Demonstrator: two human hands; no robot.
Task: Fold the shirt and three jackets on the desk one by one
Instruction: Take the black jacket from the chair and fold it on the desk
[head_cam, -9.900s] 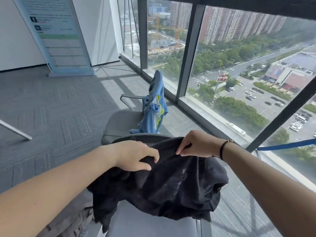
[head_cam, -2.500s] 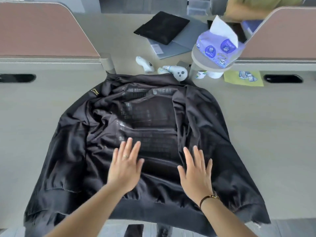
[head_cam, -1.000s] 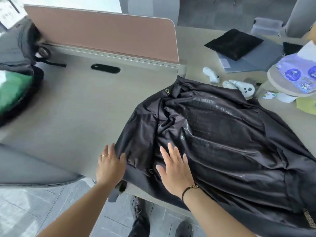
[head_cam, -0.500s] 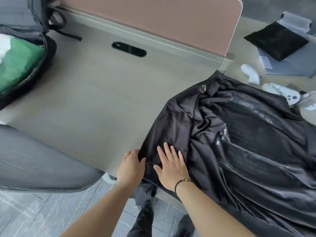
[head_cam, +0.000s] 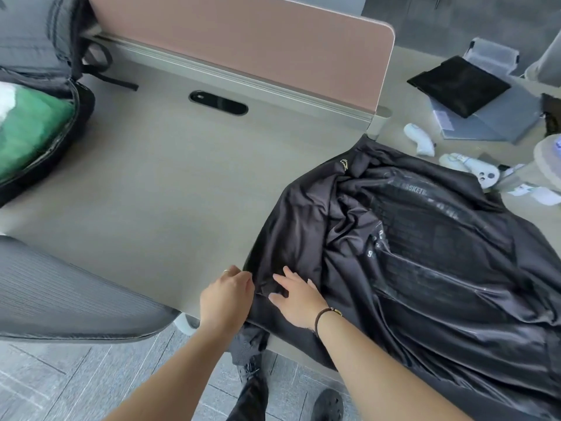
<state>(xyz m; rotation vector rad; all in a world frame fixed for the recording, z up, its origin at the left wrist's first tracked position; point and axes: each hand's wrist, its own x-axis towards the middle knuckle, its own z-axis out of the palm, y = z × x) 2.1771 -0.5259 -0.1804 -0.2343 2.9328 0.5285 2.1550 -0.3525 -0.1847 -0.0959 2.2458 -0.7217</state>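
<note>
At the near table (head_cam: 158, 189) edge, the left hand (head_cam: 226, 296) curls its fingers on the left border of the black glossy jacket (head_cam: 425, 259), while the right hand (head_cam: 296, 296) just beside it lies flat on the fabric, fingers spread. Rightward and beyond both hands the jacket sprawls rumpled; white controllers (head_cam: 467, 170) lie past it. Far left sits an open black backpack (head_cam: 42, 123).

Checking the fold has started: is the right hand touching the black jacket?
Touching. The head view shows the right hand lying flat on the black jacket, fingers spread on the fabric.
</note>
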